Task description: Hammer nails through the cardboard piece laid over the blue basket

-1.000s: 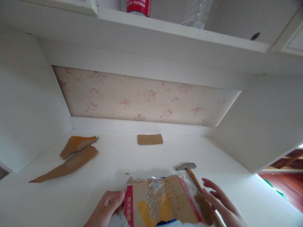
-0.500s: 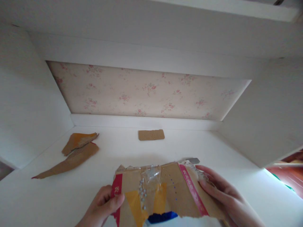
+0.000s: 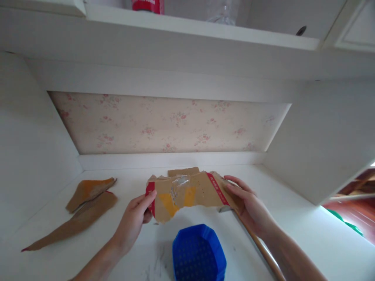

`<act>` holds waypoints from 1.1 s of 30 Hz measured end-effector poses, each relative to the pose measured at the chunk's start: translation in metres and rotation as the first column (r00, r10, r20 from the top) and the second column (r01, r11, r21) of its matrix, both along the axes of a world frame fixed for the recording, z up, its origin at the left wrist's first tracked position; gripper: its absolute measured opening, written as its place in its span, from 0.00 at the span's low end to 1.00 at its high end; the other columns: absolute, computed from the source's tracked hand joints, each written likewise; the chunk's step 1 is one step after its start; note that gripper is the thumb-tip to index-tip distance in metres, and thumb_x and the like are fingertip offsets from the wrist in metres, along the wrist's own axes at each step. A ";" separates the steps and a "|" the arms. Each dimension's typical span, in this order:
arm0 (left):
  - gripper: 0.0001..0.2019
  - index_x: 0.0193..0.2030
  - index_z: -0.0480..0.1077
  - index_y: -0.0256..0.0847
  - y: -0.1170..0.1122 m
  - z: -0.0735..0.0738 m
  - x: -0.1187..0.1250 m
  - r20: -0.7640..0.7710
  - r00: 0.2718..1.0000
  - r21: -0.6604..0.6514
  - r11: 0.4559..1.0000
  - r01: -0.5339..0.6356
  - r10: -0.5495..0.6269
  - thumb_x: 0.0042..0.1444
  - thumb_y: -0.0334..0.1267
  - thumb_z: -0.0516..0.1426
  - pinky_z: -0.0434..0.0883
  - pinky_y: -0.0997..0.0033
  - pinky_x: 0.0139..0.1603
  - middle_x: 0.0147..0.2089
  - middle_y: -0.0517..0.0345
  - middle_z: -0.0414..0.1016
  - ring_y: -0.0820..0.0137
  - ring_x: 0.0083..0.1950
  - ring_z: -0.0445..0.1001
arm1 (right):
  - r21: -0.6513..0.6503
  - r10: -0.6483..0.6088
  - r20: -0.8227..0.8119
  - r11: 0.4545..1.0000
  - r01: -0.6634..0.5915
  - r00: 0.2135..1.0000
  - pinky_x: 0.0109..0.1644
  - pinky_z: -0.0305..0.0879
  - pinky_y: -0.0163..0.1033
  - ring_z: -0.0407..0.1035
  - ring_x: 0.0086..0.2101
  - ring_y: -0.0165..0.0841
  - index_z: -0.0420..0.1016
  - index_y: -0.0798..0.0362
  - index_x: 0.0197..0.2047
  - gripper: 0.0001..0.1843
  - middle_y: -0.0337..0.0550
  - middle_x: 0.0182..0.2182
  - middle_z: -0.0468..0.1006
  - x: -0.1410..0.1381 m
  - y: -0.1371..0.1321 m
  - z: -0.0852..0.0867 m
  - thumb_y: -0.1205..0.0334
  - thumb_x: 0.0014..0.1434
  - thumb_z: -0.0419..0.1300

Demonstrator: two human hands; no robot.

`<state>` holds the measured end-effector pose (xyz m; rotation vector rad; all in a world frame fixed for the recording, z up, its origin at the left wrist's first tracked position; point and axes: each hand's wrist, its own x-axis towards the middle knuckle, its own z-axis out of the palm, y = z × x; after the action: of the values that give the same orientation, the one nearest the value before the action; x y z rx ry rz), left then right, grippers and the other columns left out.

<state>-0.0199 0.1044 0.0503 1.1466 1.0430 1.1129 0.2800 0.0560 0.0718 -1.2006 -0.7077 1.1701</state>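
Observation:
My left hand (image 3: pixel 137 210) is closed on the left end of a torn piece of cardboard (image 3: pixel 199 191), thumb on its red strip. At the other end, my right hand (image 3: pixel 249 203) grips the same piece. The cardboard carries red printed bands, yellow patches, clear tape and a cluster of small shiny bits. It is held up off the white surface. Below it stands a blue plastic basket (image 3: pixel 218 249) with a perforated bottom. Under my right hand and forearm lies a long wooden-coloured handle (image 3: pixel 262 248); a grey metal piece (image 3: pixel 225 209) shows near its far end.
Torn cardboard scraps (image 3: pixel 90 207) lie at the left on the white surface (image 3: pixel 140 238). A small cardboard rectangle (image 3: pixel 183 171) sits at the back, partly covered. Overhead, a shelf (image 3: pixel 190 25) holds a red can (image 3: pixel 148 6) and a clear container (image 3: pixel 224 15). White side panels flank the space.
Both hands have moved the cardboard forward, away from me, and it now partly covers the small rectangle. The blue basket and the long handle have come into fuller view. The camera has tilted upward.

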 end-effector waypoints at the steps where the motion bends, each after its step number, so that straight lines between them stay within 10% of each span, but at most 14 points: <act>1: 0.27 0.22 0.64 0.39 0.004 -0.009 0.002 -0.008 1.000 -0.007 1.000 0.002 -0.002 0.47 0.61 0.65 0.45 0.77 0.20 0.19 0.70 0.54 0.80 0.19 0.46 | 0.009 -0.002 0.021 1.000 0.001 1.000 0.34 0.72 0.32 0.77 0.35 0.31 0.75 0.45 0.50 0.18 0.35 0.41 0.85 0.000 0.004 -0.010 0.58 0.56 0.69; 10: 0.32 0.25 0.70 0.38 0.024 -0.069 0.010 -0.104 0.994 -0.099 0.995 0.005 -0.016 0.38 0.70 0.64 0.50 0.75 0.22 0.21 0.62 0.67 0.74 0.21 0.58 | -0.027 0.025 0.301 0.999 -0.017 0.953 0.27 0.66 0.39 0.70 0.25 0.33 0.76 0.54 0.48 0.22 0.36 0.28 0.80 0.000 0.018 -0.076 0.52 0.53 0.70; 15: 0.31 0.27 0.72 0.37 0.029 -0.089 0.009 -0.126 0.991 -0.117 0.993 0.025 -0.040 0.44 0.69 0.62 0.48 0.75 0.21 0.19 0.64 0.64 0.75 0.19 0.56 | -0.004 0.002 0.387 1.000 -0.001 0.922 0.29 0.70 0.41 0.71 0.30 0.35 0.73 0.52 0.51 0.27 0.43 0.41 0.78 -0.004 0.018 -0.085 0.46 0.54 0.68; 24: 0.30 0.25 0.69 0.41 0.024 -0.083 0.011 -0.207 0.978 -0.165 0.986 -0.017 -0.018 0.45 0.70 0.61 0.45 0.75 0.18 0.14 0.70 0.57 0.76 0.16 0.52 | 0.047 -0.112 0.402 0.994 0.101 0.909 0.60 0.61 0.52 0.66 0.57 0.48 0.75 0.46 0.53 0.26 0.46 0.56 0.75 0.000 0.021 -0.106 0.45 0.54 0.68; 33: 0.32 0.26 0.68 0.40 0.026 -0.084 0.008 -0.161 0.987 -0.188 0.982 -0.011 -0.020 0.43 0.72 0.61 0.50 0.77 0.14 0.15 0.67 0.62 0.77 0.13 0.55 | 0.061 -0.231 -0.034 0.971 0.233 0.972 0.44 0.75 0.37 0.78 0.45 0.37 0.62 0.37 0.65 0.35 0.37 0.52 0.80 -0.028 0.027 -0.103 0.50 0.57 0.68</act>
<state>-0.0117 0.1305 -0.0338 1.0998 1.2443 0.9070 0.2523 0.0835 -0.0308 -1.1774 -0.5639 0.9596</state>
